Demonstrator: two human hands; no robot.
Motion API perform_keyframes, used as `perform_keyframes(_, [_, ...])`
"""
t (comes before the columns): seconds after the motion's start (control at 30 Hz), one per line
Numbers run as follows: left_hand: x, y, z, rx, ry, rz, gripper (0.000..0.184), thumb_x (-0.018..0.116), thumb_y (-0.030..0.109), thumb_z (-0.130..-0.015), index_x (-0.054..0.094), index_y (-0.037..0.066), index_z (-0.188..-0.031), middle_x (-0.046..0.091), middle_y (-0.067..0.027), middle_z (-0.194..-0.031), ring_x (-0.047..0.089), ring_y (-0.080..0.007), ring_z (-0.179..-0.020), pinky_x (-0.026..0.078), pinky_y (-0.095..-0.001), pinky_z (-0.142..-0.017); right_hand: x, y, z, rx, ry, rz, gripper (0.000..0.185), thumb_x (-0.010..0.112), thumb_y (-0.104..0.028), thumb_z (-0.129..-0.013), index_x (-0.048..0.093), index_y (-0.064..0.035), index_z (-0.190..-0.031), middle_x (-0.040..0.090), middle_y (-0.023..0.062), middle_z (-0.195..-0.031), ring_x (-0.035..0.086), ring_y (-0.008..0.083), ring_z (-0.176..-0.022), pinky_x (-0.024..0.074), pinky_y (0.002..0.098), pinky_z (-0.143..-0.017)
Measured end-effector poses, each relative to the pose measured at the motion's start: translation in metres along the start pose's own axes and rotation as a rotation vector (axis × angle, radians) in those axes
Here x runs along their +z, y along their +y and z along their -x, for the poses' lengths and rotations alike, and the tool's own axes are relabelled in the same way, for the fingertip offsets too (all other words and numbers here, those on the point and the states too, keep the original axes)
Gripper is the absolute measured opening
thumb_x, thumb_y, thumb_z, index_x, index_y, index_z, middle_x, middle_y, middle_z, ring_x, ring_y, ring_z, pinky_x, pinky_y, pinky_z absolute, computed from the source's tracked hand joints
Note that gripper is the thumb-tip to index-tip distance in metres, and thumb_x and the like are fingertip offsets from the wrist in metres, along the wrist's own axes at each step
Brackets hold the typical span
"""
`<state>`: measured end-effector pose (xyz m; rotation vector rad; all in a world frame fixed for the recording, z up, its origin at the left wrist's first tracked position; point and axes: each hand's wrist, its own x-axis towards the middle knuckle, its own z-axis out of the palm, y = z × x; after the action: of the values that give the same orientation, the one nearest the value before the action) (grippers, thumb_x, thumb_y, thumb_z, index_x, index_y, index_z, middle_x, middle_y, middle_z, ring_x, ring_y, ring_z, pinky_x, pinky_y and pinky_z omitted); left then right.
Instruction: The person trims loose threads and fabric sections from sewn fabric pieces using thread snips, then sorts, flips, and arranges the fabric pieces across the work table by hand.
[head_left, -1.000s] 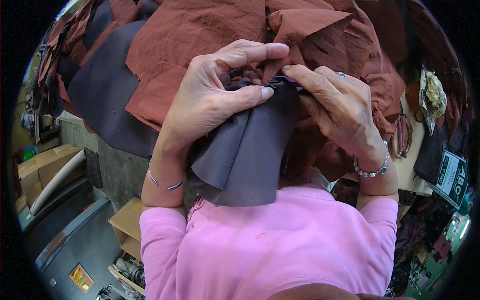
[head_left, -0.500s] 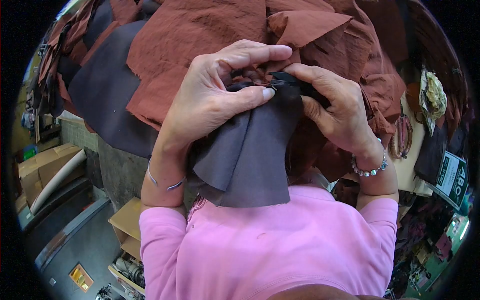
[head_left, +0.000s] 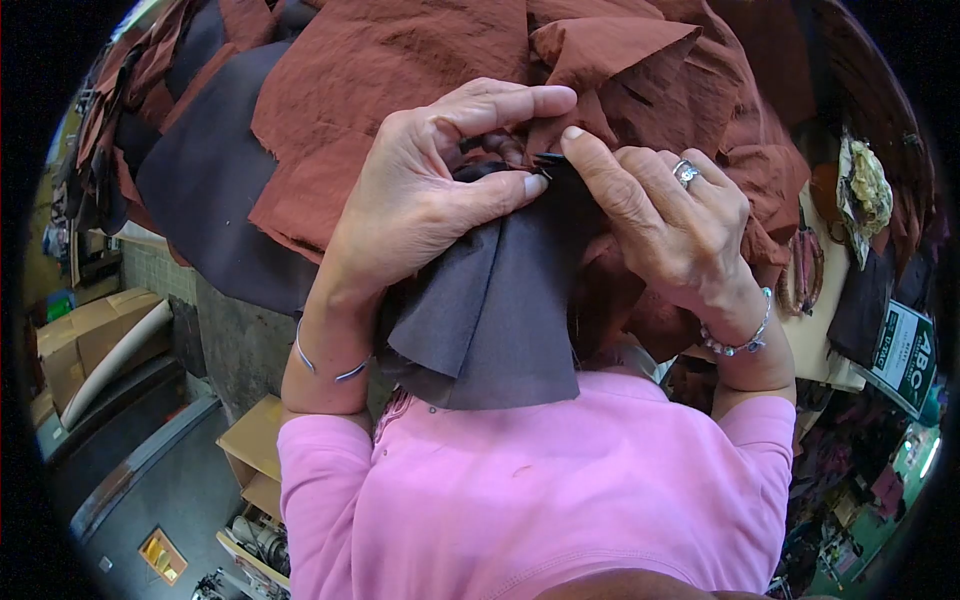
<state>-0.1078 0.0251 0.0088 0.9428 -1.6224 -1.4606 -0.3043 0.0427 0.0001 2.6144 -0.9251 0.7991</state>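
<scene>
Pinching the dark cloth [head_left: 515, 330] by its top edge, the left hand [head_left: 415, 190] lets it hang partly over the shirt [head_left: 560, 480]; it looks light, limp, best held there. The right hand's [head_left: 680, 220] fingers curl, grasp unclear.

I'm seeing even, moderate light, the pink shirt [head_left: 560, 470] showing brightest and the dark cloth [head_left: 490, 330] losing detail in its folds. The fisheye lens is bending the surroundings near a black circular border; a bright light strip [head_left: 929, 458] is glaring at lower right.
</scene>
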Motion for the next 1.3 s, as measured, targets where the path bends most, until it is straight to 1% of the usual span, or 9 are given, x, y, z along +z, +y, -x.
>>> perform_keyframes(0.17, [0.000,-0.004,-0.001,0.044,-0.013,-0.011,0.047,0.061,0.000,-0.065,0.055,-0.001,-0.112,0.054,-0.0021,-0.104,0.048,-0.0071,-0.088,0.035,-0.0181,-0.077,-0.006,-0.003,-0.001,-0.071,-0.050,0.167,0.044,0.060,-0.006,-0.063,0.060,-0.0035,-0.106,0.054,0.0027,-0.072,0.047,0.0088,-0.053,0.0355,0.0232,-0.047])
perform_keyframes(0.27, [0.000,-0.003,-0.001,0.033,-0.021,-0.033,0.047,0.061,0.000,-0.065,0.055,-0.001,-0.112,0.053,-0.0018,-0.104,0.048,-0.0069,-0.088,0.036,-0.0182,-0.077,-0.001,-0.001,0.002,-0.095,0.009,0.189,0.044,0.058,-0.007,-0.064,0.060,-0.0038,-0.107,0.054,0.0027,-0.073,0.046,0.0086,-0.052,0.0344,0.0229,-0.047])
perform_keyframes(0.57, [0.000,-0.005,-0.001,0.036,-0.041,-0.012,0.047,0.060,-0.002,-0.066,0.054,-0.001,-0.113,0.053,-0.0024,-0.105,0.049,-0.0070,-0.089,0.036,-0.0187,-0.078,-0.005,-0.004,0.002,-0.062,-0.065,0.173,0.045,0.058,-0.007,-0.063,0.058,-0.0022,-0.108,0.054,0.0035,-0.074,0.048,0.0099,-0.053,0.0356,0.0236,-0.048])
perform_keyframes(0.73, [0.003,-0.004,-0.001,0.012,-0.021,0.053,0.047,0.060,-0.003,-0.066,0.055,-0.001,-0.113,0.053,-0.0027,-0.106,0.049,-0.0071,-0.089,0.036,-0.0188,-0.079,-0.003,-0.003,0.002,-0.061,-0.040,0.162,0.044,0.058,-0.006,-0.063,0.059,-0.0019,-0.107,0.053,0.0035,-0.073,0.047,0.0096,-0.053,0.0353,0.0235,-0.047])
perform_keyframes(0.97, [0.002,-0.005,-0.001,0.033,-0.035,-0.002,0.047,0.060,-0.003,-0.065,0.055,-0.001,-0.112,0.052,-0.0006,-0.098,0.046,-0.0061,-0.084,0.035,-0.0179,-0.076,-0.003,-0.004,0.002,-0.087,-0.020,0.206,0.043,0.059,-0.007,-0.064,0.059,-0.0025,-0.106,0.052,0.0019,-0.071,0.045,0.0088,-0.051,0.0340,0.0228,-0.046])
perform_keyframes(1.07, [0.002,-0.005,-0.002,0.031,-0.039,-0.025,0.047,0.060,-0.003,-0.066,0.055,-0.001,-0.112,0.052,-0.0001,-0.097,0.046,-0.0058,-0.083,0.035,-0.0176,-0.076,0.001,-0.002,0.003,-0.107,0.029,0.226,0.043,0.059,-0.008,-0.064,0.059,-0.0027,-0.106,0.051,0.0012,-0.071,0.045,0.0088,-0.051,0.0342,0.0228,-0.047])
perform_keyframes(1.17, [0.004,-0.006,-0.001,0.017,-0.032,0.016,0.047,0.060,-0.003,-0.066,0.055,-0.001,-0.112,0.052,-0.0001,-0.098,0.046,-0.0056,-0.082,0.035,-0.0171,-0.074,0.002,-0.002,0.002,-0.101,0.054,0.241,0.035,0.056,-0.016,-0.067,0.060,-0.0066,-0.101,0.046,-0.0019,-0.066,0.044,0.0080,-0.050,0.0346,0.0221,-0.047])
perform_keyframes(1.27, [0.007,-0.008,-0.002,0.017,-0.028,0.062,0.047,0.060,-0.002,-0.066,0.055,-0.001,-0.113,0.051,0.0000,-0.098,0.045,-0.0054,-0.080,0.035,-0.0166,-0.072,-0.003,-0.004,0.001,-0.076,-0.032,0.197,0.045,0.059,-0.009,-0.062,0.060,-0.0037,-0.107,0.051,0.0012,-0.070,0.046,0.0093,-0.053,0.0354,0.0227,-0.048])
perform_keyframes(1.3, [0.008,-0.010,-0.003,0.021,-0.033,0.071,0.047,0.060,-0.002,-0.066,0.055,-0.001,-0.113,0.051,0.0001,-0.098,0.045,-0.0053,-0.079,0.035,-0.0166,-0.071,-0.005,-0.005,0.000,-0.065,-0.049,0.187,0.045,0.059,-0.008,-0.062,0.060,-0.0037,-0.107,0.051,0.0013,-0.070,0.046,0.0097,-0.053,0.0361,0.0230,-0.048])
